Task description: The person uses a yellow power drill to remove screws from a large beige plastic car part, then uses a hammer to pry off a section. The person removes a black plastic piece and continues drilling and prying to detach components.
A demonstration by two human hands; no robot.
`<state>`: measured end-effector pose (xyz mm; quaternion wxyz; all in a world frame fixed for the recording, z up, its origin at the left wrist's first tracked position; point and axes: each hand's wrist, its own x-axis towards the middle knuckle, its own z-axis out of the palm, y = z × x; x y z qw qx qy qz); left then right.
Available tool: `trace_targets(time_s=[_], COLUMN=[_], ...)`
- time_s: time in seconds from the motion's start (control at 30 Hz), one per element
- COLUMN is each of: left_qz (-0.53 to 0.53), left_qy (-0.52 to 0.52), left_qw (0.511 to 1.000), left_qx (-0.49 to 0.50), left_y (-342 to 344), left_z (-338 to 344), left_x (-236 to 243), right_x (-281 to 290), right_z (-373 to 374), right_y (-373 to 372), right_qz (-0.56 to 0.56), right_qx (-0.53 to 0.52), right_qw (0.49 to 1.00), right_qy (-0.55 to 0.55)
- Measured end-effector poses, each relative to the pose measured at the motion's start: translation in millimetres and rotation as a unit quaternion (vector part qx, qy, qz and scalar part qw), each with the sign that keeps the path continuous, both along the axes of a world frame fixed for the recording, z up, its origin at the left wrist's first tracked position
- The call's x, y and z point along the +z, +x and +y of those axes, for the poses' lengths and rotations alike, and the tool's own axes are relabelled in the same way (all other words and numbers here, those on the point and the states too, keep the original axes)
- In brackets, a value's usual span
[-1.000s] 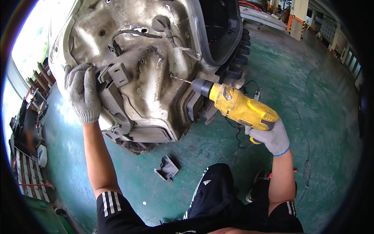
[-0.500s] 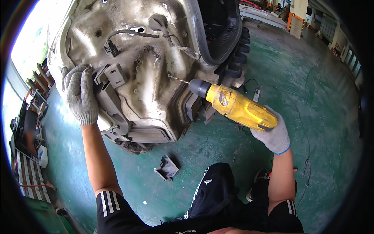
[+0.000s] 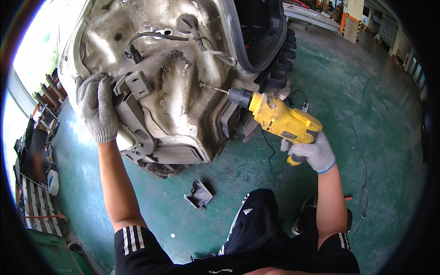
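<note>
In my gloved right hand [image 3: 314, 152] is a yellow power drill [image 3: 284, 119], its fingers wrapped round the grip. The drill's thin bit reaches left, with its tip at the dirty pale metal panel [image 3: 176, 123] of a vehicle body; whether it has entered the metal I cannot tell. My gloved left hand [image 3: 97, 107] lies on the panel's left edge, fingers laid together and stretched over it. Beside that hand is a grey bracket [image 3: 137, 85] on the panel. A cable with a connector [image 3: 133, 54] hangs across the panel above.
A loose grey plastic piece [image 3: 199, 195] lies on the green floor [image 3: 247, 169] ahead of my knee. Thin cords [image 3: 363, 201] run along the floor at the right. Racks with assorted parts [image 3: 39, 192] stand at the left, and a striped pillar [image 3: 350, 23] rises far right.
The drill has rolled in my right hand, so its grip and my wrapped fingers now show below it. My left hand stays on the panel edge.
</note>
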<state>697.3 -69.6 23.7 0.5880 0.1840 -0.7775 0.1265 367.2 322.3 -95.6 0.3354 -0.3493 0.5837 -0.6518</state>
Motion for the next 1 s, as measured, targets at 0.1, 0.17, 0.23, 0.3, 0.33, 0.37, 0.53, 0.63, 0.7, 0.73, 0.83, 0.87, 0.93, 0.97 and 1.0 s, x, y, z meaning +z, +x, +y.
trace_targets(time_s=[0.1,0.17,0.23,0.3,0.33,0.37,0.53,0.63,0.7,0.73,0.83,0.87,0.93,0.97,1.0], left_qz=[0.003,0.002,0.000,-0.001,-0.002,-0.003,-0.002,-0.004,-0.006,-0.005,-0.001,0.000,-0.002,-0.004,-0.005], left_qy=[0.005,0.004,0.001,-0.002,-0.004,-0.008,-0.016,-0.016,-0.023,-0.025,-0.024,-0.023,-0.022,-0.020,-0.018], left_qw=[1.000,1.000,1.000,1.000,1.000,1.000,1.000,1.000,1.000,1.000,1.000,1.000,1.000,1.000,1.000], left_qx=[0.004,0.006,0.005,0.003,0.003,0.004,0.009,0.006,0.007,0.008,0.008,0.009,0.010,0.010,0.009], left_y=[0.2,1.9,0.8,-0.1,0.1,1.0,1.8,0.7,1.8,1.8,0.7,0.8,1.4,1.7,1.8], left_z=[0.6,0.2,-0.7,-0.9,-1.0,-1.6,-4.3,-3.2,-4.1,-4.2,-3.3,-2.9,-2.8,-2.8,-2.4], left_x=[0.9,0.6,0.6,0.2,0.7,1.1,0.2,0.1,0.1,-0.2,0.2,0.3,0.2,-0.3,0.2], right_x=[1.8,3.3,2.1,4.1,5.2,6.7,3.4,1.0,-2.5,-3.6,-3.9,-2.4,1.4,0.8,0.9], right_z=[5.4,10.1,10.6,11.9,12.3,11.2,8.8,8.7,7.7,7.5,6.1,5.4,4.9,5.0,5.7], right_y=[-2.0,-5.5,-6.6,-5.1,-3.8,-1.2,1.0,5.0,4.8,4.8,7.1,8.5,11.2,10.9,9.8], right_qz=[0.110,0.115,0.115,0.149,0.166,0.148,0.058,-0.012,-0.018,-0.021,0.004,0.004,0.002,-0.008,-0.018], right_qx=[-0.064,-0.033,-0.027,-0.048,-0.058,-0.054,-0.016,0.001,0.000,-0.001,-0.013,-0.018,-0.030,-0.020,-0.010], right_qw=[0.992,0.993,0.993,0.987,0.983,0.987,0.998,1.000,1.000,1.000,1.000,1.000,1.000,1.000,1.000], right_qy=[-0.006,0.010,0.023,0.038,0.046,0.035,0.021,-0.009,0.001,0.006,-0.002,-0.003,-0.006,-0.004,-0.002])
